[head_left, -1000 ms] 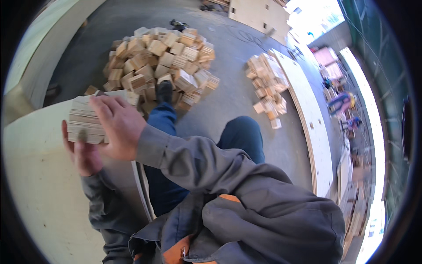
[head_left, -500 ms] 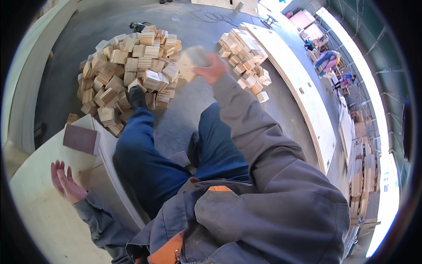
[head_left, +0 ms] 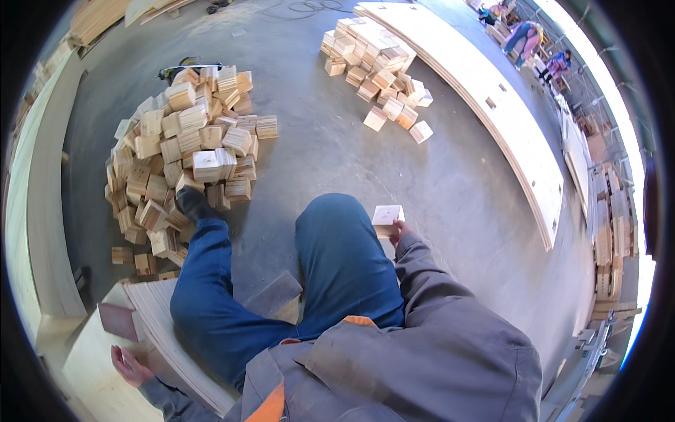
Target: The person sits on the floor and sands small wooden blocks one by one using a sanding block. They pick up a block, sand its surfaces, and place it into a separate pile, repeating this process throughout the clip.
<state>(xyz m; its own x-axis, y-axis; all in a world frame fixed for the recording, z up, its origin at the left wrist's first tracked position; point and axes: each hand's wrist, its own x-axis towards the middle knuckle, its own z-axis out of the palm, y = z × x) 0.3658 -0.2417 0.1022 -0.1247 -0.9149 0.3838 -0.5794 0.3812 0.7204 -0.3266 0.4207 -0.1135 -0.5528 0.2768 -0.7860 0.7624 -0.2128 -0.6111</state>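
My right hand (head_left: pixel 399 233) is beside my right knee, its fingers closed on the edge of a pale wooden block (head_left: pixel 388 215). Much of that hand is hidden behind the block and my sleeve. At the lower left, my left hand (head_left: pixel 131 366) is palm up with loosely spread fingers and nothing in it. It is above a stack of plywood sheets (head_left: pixel 88 355). Just beyond its fingertips, a flat brown-red rectangular piece (head_left: pixel 119 321) rests on the stack.
A large heap of wooden blocks (head_left: pixel 171 146) lies ahead on the left, touching my left shoe (head_left: pixel 195 204). A smaller pile (head_left: pixel 383 79) lies farther right, beside long stacked panels (head_left: pixel 485 119). A grey-topped block (head_left: pixel 276 293) is between my legs. People (head_left: pixel 524 39) work far right.
My right hand has swung from between the two piles back to beside my right knee, still holding a block. My left hand stays over the plywood. The view has shifted.
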